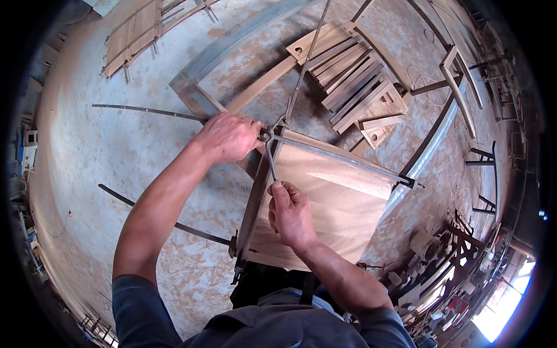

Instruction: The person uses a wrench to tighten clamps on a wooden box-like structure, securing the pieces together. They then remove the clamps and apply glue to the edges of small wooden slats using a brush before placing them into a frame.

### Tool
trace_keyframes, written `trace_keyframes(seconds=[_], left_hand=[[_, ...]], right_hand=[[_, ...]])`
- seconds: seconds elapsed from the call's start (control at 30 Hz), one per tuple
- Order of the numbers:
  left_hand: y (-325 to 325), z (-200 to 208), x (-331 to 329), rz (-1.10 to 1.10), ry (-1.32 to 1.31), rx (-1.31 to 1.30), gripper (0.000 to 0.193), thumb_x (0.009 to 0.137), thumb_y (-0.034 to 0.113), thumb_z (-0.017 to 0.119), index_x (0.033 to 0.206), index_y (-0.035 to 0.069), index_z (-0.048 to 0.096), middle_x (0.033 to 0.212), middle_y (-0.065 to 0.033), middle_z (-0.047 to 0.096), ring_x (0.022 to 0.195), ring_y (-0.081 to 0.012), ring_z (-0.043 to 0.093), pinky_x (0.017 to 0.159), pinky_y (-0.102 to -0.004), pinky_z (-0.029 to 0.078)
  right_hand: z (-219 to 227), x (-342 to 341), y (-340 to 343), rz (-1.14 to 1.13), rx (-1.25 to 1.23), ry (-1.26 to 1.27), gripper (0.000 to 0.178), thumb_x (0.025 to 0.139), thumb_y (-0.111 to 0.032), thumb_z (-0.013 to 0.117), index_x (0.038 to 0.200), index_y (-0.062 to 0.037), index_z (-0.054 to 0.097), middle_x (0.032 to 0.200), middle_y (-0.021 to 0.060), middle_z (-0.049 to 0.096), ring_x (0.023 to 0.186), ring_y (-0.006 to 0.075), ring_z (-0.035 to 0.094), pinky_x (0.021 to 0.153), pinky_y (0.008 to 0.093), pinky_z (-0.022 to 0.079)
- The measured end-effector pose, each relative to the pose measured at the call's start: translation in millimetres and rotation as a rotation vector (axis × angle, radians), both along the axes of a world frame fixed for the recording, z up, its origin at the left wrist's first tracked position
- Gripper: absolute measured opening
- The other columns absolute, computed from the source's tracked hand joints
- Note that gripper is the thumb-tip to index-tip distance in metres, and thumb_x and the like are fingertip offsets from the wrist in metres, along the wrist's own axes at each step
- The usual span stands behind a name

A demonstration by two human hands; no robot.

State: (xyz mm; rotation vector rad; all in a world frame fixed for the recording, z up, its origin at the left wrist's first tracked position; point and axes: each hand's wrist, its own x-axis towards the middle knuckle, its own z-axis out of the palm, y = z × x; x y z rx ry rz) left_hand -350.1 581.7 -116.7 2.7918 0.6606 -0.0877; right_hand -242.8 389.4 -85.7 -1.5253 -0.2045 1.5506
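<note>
No legible text, labels, brands, numbers or signs anywhere in view.

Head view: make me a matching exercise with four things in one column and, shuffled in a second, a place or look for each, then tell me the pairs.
Column one:
1. Left hand
2. Right hand
3. Panel
4. Slats

Column two:
A. Piled on the floor
B. Broad and pale brown
C. Beside the panel's far left corner
D. Pinching the near end of the rod

Pairs: 1-C, 2-D, 3-B, 4-A
</note>
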Motion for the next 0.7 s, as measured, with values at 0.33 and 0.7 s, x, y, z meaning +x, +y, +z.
trace_keyframes(seconds=[0.33, 0.7], left_hand=[[1.0, -13.2, -2.1, -0.03, -0.094, 0.104, 0.021, 0.078, 0.023, 0.068, 0.08, 0.005, 0.057, 0.074, -0.0131, 0.063, 0.071, -0.0316, 0.065, 0.062, -0.0424, 0.052], [-2.1, -14.7, -1.7, 0.011, -0.036, 0.134, 0.021, 0.077, 0.023, 0.07, 0.081, 0.006, 0.057, 0.077, -0.0123, 0.063, 0.073, -0.0307, 0.066, 0.062, -0.0421, 0.053]], right_hand=[[-12.9, -40.1, 6.6, -0.247, 0.002, 0.194, 0.033, 0.099, -0.036, 0.05, 0.077, -0.0121, 0.045, 0.054, -0.0027, 0.035, 0.039, 0.009, 0.033, 0.036, 0.026, 0.029], [-22.6, -66.1, 18.3, -0.38, -0.01, 0.357, 0.04, 0.097, -0.044, 0.048, 0.073, -0.0132, 0.04, 0.051, -0.0011, 0.031, 0.037, 0.0118, 0.028, 0.036, 0.0287, 0.025]])
